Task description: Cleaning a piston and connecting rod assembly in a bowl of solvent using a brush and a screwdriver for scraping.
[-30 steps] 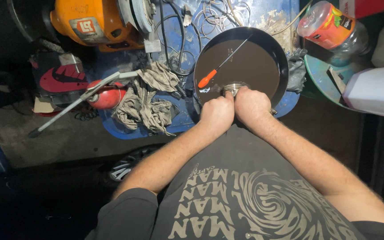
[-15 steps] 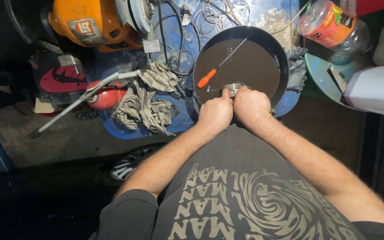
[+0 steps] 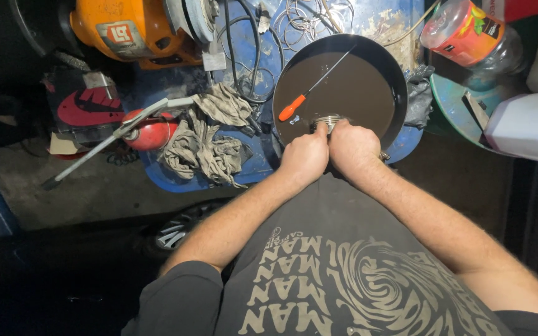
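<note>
Both hands meet at the near rim of the round black pan [image 3: 350,87]: the left hand [image 3: 304,157] and the right hand [image 3: 353,148] are pressed side by side, fingers closed together around a small ribbed metal ring [image 3: 326,121] that sits just inside that rim. Beyond the ring, on the pan's dark surface, lies a thin screwdriver [image 3: 309,94] with an orange handle. Left of the pan, crumpled grey rags [image 3: 210,140] rest on the blue worktop [image 3: 244,168], with a red canister [image 3: 151,129] beside them. Farther back and left stands an orange machine [image 3: 132,28].
</note>
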